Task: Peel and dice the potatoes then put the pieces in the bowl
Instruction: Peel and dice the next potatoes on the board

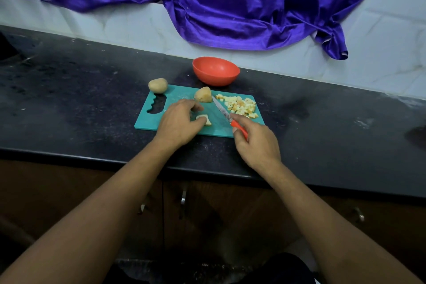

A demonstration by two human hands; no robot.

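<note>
The right hand is closed around the red handle of a knife, thumb and fingers curled on it. The blade slants away to the left, low over a teal cutting board; whether the edge touches the board cannot be told. The left hand lies palm down on the board just left of the blade. Its thumb rests on a pale potato slice, and its fingers are loosely bent with their tips down on the board beyond the slice. Whether the hand pinches the slice or only steadies it cannot be told. Just past those fingertips, near the far edge of the board, sits a cut potato chunk, close beside the tip of the blade. On the other side of the blade, a heap of diced potato covers the right end of the board, its near edge close to the right hand's knuckles. A whole potato sits at the board's far left corner, above the wavy handle slot. Behind the board, near the wall, stands an orange-red bowl, apart from the diced heap. All of this sits on a dark speckled counter. A purple cloth hangs down the pale tiled wall behind it, and brown cupboard doors with metal handles are below the counter's front edge.
</note>
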